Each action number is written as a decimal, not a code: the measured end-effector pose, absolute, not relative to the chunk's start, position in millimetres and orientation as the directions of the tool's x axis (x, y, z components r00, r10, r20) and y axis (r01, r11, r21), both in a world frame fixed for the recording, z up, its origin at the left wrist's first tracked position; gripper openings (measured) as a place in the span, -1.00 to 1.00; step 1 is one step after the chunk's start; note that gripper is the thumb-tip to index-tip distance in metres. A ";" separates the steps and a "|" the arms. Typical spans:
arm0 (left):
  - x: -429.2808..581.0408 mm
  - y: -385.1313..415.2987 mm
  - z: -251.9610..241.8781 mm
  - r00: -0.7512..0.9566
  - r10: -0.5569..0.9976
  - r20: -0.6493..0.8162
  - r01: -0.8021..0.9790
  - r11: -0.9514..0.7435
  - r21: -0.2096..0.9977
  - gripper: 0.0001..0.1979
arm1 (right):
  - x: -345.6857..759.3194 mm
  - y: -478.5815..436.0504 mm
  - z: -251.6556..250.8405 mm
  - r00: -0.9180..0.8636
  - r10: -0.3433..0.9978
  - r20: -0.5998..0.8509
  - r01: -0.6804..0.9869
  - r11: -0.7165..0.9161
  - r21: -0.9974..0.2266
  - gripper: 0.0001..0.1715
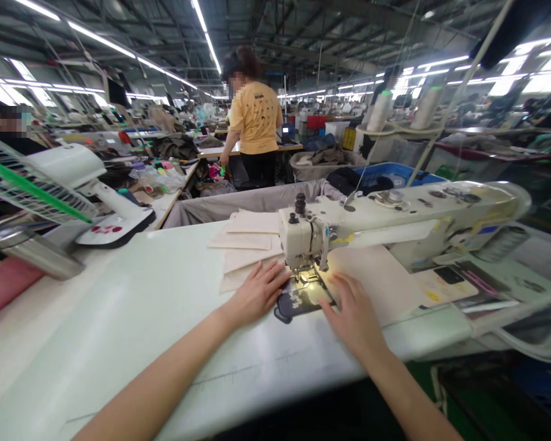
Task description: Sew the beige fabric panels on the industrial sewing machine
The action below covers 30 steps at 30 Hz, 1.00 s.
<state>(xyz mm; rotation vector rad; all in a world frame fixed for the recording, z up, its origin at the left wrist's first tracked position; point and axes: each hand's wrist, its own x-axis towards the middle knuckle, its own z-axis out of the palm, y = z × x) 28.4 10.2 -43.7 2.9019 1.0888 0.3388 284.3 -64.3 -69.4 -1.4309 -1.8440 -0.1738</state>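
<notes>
At the sewing machine (pixel 310 236), both hands lie on either side of a small dark piece (pixel 298 301) with a pale flower pattern and a loop at its near left corner. It lies flat beneath the lit needle area. My left hand (pixel 259 289) is stretched out palm down, fingertips at the dark piece's left edge, next to several cream fabric pieces (pixel 243 257). My right hand (pixel 354 309) has thumb and fingers apart, touching the dark piece's right side and the cream fabric (pixel 381 278) under the machine arm. Neither hand grips anything visible.
A white fan (pixel 110 208) and a steel flask (pixel 39 251) stand at the left. A phone (pixel 445 285) and a tray of small tools (pixel 480 278) lie right. Behind the table are a grey cloth-lined bin (pixel 243 201), thread cones (pixel 380 111) and a person in yellow (pixel 257 116).
</notes>
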 end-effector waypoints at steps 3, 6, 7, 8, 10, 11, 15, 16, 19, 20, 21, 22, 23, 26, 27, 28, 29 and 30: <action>34.8 -9.5 -47.6 0.538 0.801 0.261 0.826 -0.564 0.029 -0.50 | 275.6 -77.9 -78.9 -0.153 0.717 0.680 0.825 0.472 -0.311 -0.76; 35.5 -7.3 -48.5 0.333 0.917 0.219 0.936 -0.350 0.042 -0.40 | 271.5 -82.6 -89.9 -0.221 0.651 0.726 0.801 0.546 -0.246 -0.77; 33.9 0.1 -47.7 0.299 0.934 0.194 0.948 -0.314 0.052 -0.41 | 271.8 -81.0 -93.2 -0.230 0.629 0.743 0.795 0.561 -0.229 -0.76; 31.6 10.7 -46.5 0.281 0.944 0.174 0.954 -0.295 0.059 -0.45 | 272.8 -78.2 -96.3 -0.241 0.602 0.761 0.789 0.578 -0.208 -0.76; 25.9 39.6 -43.5 0.267 0.950 0.159 0.958 -0.279 0.061 -0.60 | 276.5 -70.7 -102.6 -0.284 0.555 0.782 0.774 0.614 -0.155 -0.75; 23.3 56.5 -42.0 0.255 0.952 0.169 0.961 -0.269 0.061 -0.66 | 278.9 -66.8 -106.0 -0.314 0.535 0.784 0.767 0.630 -0.123 -0.74; 18.9 120.2 -41.3 0.159 0.950 0.269 0.978 -0.188 0.085 -0.65 | 289.5 -55.8 -118.8 -0.403 0.495 0.770 0.752 0.658 -0.030 -0.72; 19.1 130.9 -42.7 0.133 0.948 0.291 0.981 -0.167 0.096 -0.63 | 291.3 -54.7 -120.7 -0.408 0.489 0.771 0.751 0.659 -0.020 -0.73; 20.3 143.9 -49.4 0.102 0.936 0.336 0.980 -0.153 0.130 -0.68 | 291.4 -57.6 -119.8 -0.402 0.483 0.778 0.748 0.663 -0.025 -0.76; 20.3 142.4 -51.5 0.114 0.931 0.346 0.975 -0.171 0.139 -0.70 | 289.8 -60.7 -117.0 -0.387 0.491 0.781 0.751 0.659 -0.042 -0.77; 20.1 138.6 -53.4 0.136 0.926 0.352 0.969 -0.198 0.146 -0.71 | 287.7 -64.5 -112.8 -0.363 0.508 0.781 0.760 0.647 -0.068 -0.77; 19.6 133.0 -54.8 0.165 0.920 0.356 0.961 -0.231 0.152 -0.72 | 285.8 -68.8 -107.5 -0.328 0.534 0.779 0.774 0.625 -0.103 -0.79; 18.9 126.0 -55.8 0.197 0.914 0.356 0.951 -0.266 0.157 -0.72 | 284.4 -73.0 -101.3 -0.283 0.563 0.777 0.793 0.593 -0.141 -0.80; 16.3 99.3 -58.2 0.283 0.895 0.343 0.918 -0.357 0.173 -0.70 | 287.6 -81.0 -81.9 -0.117 0.670 0.734 0.875 0.419 -0.243 -0.87; 15.2 88.9 -59.2 0.310 0.889 0.336 0.906 -0.384 0.180 -0.69 | 291.2 -81.5 -76.6 -0.062 0.711 0.701 0.904 0.338 -0.263 -0.90; 13.9 78.1 -60.3 0.341 0.882 0.326 0.891 -0.413 0.187 -0.68 | 295.5 -81.3 -72.3 -0.009 0.743 0.670 0.924 0.262 -0.278 -0.84; 12.5 67.2 -61.5 0.374 0.873 0.314 0.875 -0.444 0.194 -0.68 | 299.7 -80.4 -69.2 0.022 0.774 0.632 0.937 0.205 -0.283 -0.77; 11.1 56.7 -62.7 0.405 0.861 0.309 0.857 -0.475 0.200 -0.67 | 303.5 -79.2 -67.0 0.030 0.805 0.593 0.945 0.171 -0.279 -0.72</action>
